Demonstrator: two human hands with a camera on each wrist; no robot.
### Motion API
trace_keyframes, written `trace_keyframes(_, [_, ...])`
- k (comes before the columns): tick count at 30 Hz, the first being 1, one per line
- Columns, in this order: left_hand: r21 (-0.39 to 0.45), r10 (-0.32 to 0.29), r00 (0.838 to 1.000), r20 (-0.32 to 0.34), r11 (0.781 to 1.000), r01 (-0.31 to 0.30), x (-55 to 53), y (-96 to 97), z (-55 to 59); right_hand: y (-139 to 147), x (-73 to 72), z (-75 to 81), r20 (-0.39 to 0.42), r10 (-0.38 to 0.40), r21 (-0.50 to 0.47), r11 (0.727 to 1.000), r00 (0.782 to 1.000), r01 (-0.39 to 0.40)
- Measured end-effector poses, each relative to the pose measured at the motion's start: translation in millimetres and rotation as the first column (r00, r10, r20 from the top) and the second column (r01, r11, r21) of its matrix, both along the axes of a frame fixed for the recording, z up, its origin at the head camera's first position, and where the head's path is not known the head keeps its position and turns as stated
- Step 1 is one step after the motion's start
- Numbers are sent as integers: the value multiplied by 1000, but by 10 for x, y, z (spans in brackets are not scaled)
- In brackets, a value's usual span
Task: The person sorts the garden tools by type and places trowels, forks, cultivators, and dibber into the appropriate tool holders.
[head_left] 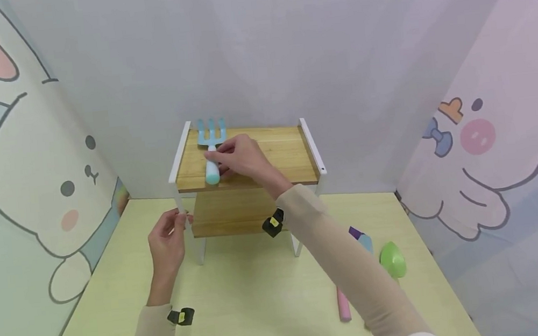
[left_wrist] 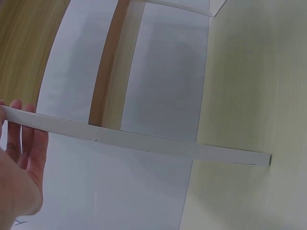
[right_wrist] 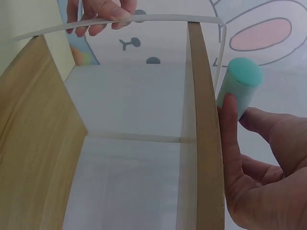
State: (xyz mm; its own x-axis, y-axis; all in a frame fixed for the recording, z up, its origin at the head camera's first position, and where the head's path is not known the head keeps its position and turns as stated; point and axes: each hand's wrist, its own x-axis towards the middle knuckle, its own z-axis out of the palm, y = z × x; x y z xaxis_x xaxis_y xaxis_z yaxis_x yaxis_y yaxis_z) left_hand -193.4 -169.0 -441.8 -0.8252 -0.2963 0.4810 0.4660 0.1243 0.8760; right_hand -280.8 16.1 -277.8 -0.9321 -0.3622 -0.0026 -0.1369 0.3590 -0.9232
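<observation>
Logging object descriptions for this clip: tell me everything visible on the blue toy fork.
The fork has a light-blue head with three prongs, a pale handle and a rounded teal end cap; it all looks like plastic. It is over the left part of the wooden top shelf, prongs toward the back, end cap near the front edge. The fingers of the right hand hold the handle. Whether it rests fully on the wood can't be told.
</observation>
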Motion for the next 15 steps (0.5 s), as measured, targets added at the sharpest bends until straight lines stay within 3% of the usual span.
trace_keyframes(7, [3, -5, 1000, -1, 1000, 5, 2, 9, 9, -37, -20, -37, -78, 2, 71, 997, 997, 3])
trace_keyframes(15, [-9, 2, 1000, 8, 1000, -2, 16, 7, 16, 18, 6, -40, -85, 13, 25, 1000, 996, -11])
